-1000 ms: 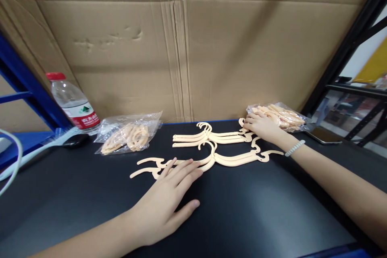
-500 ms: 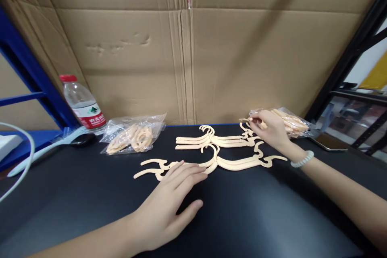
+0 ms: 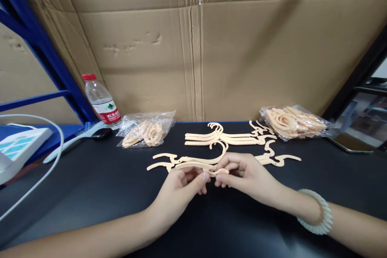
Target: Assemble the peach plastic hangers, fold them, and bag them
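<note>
My left hand (image 3: 181, 191) and my right hand (image 3: 246, 175) meet over the middle of the black table (image 3: 90, 193). Both pinch a small cream plastic piece (image 3: 198, 166) between fingertips, just in front of a flat cream hanger (image 3: 181, 159) lying on the table. A stack of the same hangers (image 3: 229, 138) lies behind it. A clear bag of cream plastic pieces (image 3: 292, 121) sits at the right rear, another bag (image 3: 146, 132) at the left rear.
A cardboard wall (image 3: 211, 48) closes the back. A water bottle (image 3: 101, 100) stands at the left rear by a blue rack post (image 3: 45, 44). A white device with a cable (image 3: 18, 149) lies far left. A phone (image 3: 350, 143) lies at the right.
My right hand left the right bag with a small piece and came to the centre. My left hand lifted off the hanger and closed on the same piece. The view shifted left.
</note>
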`<act>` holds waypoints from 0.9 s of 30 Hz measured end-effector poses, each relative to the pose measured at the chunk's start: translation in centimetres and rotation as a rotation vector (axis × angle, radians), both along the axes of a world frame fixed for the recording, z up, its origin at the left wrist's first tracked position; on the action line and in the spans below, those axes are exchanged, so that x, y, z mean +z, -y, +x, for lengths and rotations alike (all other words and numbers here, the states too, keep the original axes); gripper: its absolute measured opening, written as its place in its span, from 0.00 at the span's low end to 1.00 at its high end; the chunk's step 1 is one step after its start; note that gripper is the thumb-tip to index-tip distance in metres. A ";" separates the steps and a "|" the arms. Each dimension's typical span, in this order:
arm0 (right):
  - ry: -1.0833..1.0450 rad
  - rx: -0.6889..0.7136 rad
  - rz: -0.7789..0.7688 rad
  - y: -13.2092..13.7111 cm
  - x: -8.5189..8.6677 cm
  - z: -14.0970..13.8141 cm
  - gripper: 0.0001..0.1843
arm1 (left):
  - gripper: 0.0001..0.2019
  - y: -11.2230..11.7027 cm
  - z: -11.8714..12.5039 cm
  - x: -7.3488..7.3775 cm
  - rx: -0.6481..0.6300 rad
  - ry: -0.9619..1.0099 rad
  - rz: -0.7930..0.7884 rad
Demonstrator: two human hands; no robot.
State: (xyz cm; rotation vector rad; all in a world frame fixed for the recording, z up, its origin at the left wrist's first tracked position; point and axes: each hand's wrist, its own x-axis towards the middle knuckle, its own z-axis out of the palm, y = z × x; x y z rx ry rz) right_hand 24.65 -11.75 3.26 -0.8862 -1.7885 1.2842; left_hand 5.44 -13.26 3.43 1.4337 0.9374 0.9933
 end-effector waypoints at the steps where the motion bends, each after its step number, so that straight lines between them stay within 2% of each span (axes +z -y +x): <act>1: 0.040 0.015 0.044 -0.2 0.2 0.2 0.13 | 0.11 0.0 -0.1 0.0 0.028 0.011 -0.006; 4: 0.153 -0.007 0.240 -1.5 1.1 1.9 0.13 | 0.11 -0.2 -0.5 -0.1 0.088 0.070 -0.007; 6: 0.260 -0.140 0.418 -3.2 1.3 3.8 0.11 | 0.11 -0.4 -0.9 -0.1 0.127 0.106 -0.009; 9: 0.555 -0.296 0.697 -6.0 0.4 6.8 0.07 | 0.11 -0.7 -1.3 0.0 0.186 0.145 -0.037; 11: 0.721 -0.296 0.786 -7.4 -0.5 8.2 0.06 | 0.10 -0.8 -1.3 0.1 0.194 0.153 -0.046; 14: 0.859 -0.271 0.825 -8.5 -1.5 8.8 0.04 | 0.11 -0.9 -1.3 0.3 0.197 0.141 -0.024; 19: 0.852 -0.288 0.835 -8.5 -1.9 8.2 0.05 | 0.11 -1.1 -1.3 0.6 0.248 0.162 -0.005; 27: 0.697 -0.377 0.750 -7.2 -0.1 8.3 0.06 | 0.11 -1.6 -2.0 0.8 0.273 0.174 0.045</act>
